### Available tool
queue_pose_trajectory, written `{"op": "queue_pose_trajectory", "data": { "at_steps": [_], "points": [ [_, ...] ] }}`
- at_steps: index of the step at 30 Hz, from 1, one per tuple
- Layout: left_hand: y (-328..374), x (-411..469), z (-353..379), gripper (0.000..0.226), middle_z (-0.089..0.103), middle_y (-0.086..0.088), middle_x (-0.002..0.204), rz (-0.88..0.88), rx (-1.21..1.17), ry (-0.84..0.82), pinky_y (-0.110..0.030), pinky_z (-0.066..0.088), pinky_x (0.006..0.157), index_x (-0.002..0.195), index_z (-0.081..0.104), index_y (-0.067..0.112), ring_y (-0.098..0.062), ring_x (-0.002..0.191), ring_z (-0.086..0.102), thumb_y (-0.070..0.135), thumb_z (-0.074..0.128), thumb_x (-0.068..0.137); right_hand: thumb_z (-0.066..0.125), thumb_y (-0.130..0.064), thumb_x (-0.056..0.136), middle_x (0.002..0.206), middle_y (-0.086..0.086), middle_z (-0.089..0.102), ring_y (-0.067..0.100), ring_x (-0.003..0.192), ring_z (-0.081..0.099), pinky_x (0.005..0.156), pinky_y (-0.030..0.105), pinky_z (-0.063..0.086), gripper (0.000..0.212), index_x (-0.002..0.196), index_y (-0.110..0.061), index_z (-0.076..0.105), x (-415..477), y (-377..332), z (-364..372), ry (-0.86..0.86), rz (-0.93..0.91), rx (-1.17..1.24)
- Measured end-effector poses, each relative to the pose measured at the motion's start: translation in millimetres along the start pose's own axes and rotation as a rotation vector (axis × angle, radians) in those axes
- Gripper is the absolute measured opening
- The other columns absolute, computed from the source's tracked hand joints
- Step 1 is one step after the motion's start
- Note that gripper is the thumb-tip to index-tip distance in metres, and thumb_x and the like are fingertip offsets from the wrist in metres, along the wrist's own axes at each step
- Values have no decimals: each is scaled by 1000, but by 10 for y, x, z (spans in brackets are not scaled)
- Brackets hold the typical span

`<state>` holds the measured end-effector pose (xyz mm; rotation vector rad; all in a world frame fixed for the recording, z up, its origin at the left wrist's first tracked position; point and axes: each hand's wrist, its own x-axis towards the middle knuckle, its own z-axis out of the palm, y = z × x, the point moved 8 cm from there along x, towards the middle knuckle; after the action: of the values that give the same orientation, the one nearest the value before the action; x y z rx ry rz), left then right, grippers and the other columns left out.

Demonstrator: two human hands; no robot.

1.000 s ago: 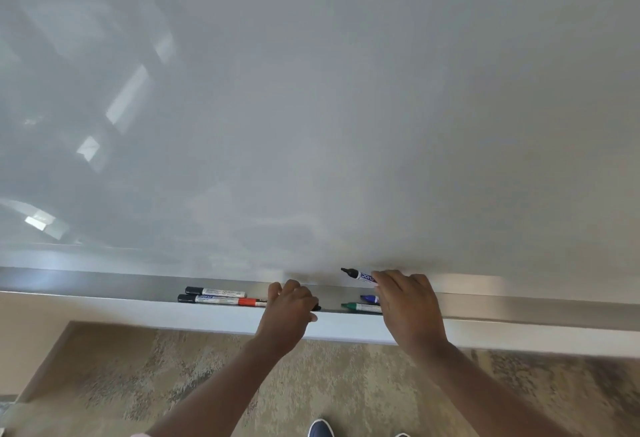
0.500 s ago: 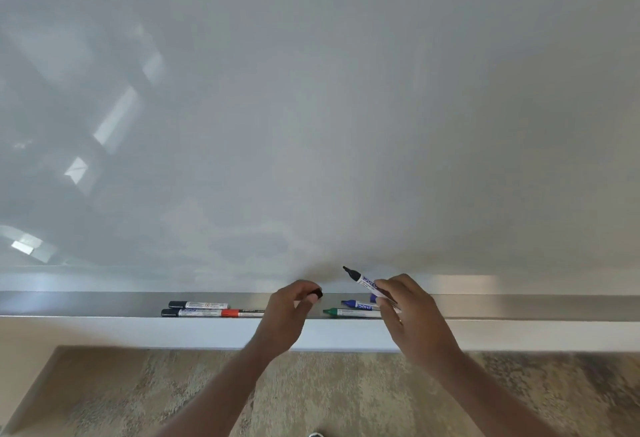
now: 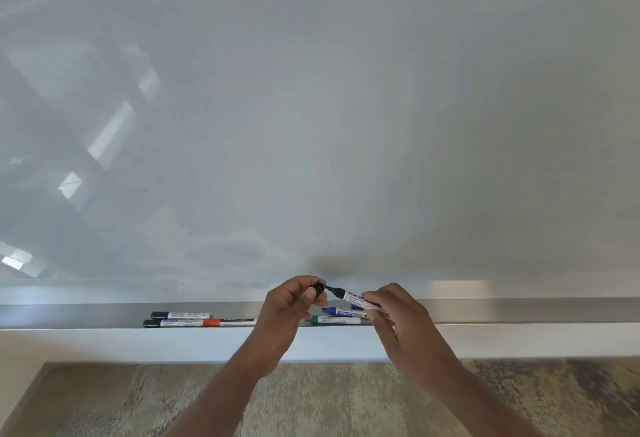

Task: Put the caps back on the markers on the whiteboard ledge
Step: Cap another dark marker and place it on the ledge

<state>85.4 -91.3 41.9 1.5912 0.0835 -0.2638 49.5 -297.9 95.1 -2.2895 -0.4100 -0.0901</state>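
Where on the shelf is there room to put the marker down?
The ledge is bare to the right of the right hand, and at its far left beyond the black markers. It is crowded in the middle, where the blue marker and green marker lie between the hands.

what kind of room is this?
Likely an office or meeting room, possibly a classroom: a large wall-mounted whiteboard with a metal ledge holding dry-erase markers, and patterned commercial-style carpet below.
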Motion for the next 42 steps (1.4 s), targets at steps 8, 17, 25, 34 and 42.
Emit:
{"op": "queue_pose_trajectory", "data": {
  "at_steps": [8, 17, 25, 34, 42],
  "points": [
    [118, -34, 225, 27, 82, -2, 104, 45, 12, -74, -15, 54, 80, 113, 77, 22, -12, 103, 76, 5, 57, 105, 48, -22, 101, 103, -21, 48, 7, 93, 56, 74, 18, 45, 25, 120, -37, 54, -99, 111, -115, -28, 15, -42],
    [167, -16, 371, 32, 82, 1, 104, 84, 151, -127, -24, 58, 82, 101, 83, 32, -14, 98, 75, 2, 71, 95, 47, -21, 101, 107, -20, 44, 2, 91, 54, 77, 14, 43, 25, 122, -32, 54, -190, 157, -311, -85, -8, -127],
    [139, -41, 507, 33, 84, -10, 96, 26, -2, -120, -26, 59, 81, 97, 86, 19, -17, 89, 74, -10, 71, 90, 48, -20, 101, 107, -18, 47, 1, 89, 52, 76, 13, 42, 25, 122, -31, 56, -222, 128, -381, -97, -14, -126],
    [192, -65, 573, 31, 84, -10, 94, 86, -18, -54, -25, 60, 80, 96, 85, 13, -20, 90, 78, -13, 71, 88, 59, -9, 93, 98, -14, 60, 3, 85, 56, 73, 16, 45, 27, 112, -27, 64, -148, 167, -390, -52, 29, -130],
    [296, 1, 496, 23, 85, 3, 96, 172, 249, -48, -23, 59, 84, 104, 84, 17, -15, 90, 77, 0, 76, 90, 62, -8, 93, 95, -15, 61, 0, 85, 58, 72, 13, 44, 26, 111, -26, 67, -86, 152, -426, -7, 43, -55]
  ]
}}
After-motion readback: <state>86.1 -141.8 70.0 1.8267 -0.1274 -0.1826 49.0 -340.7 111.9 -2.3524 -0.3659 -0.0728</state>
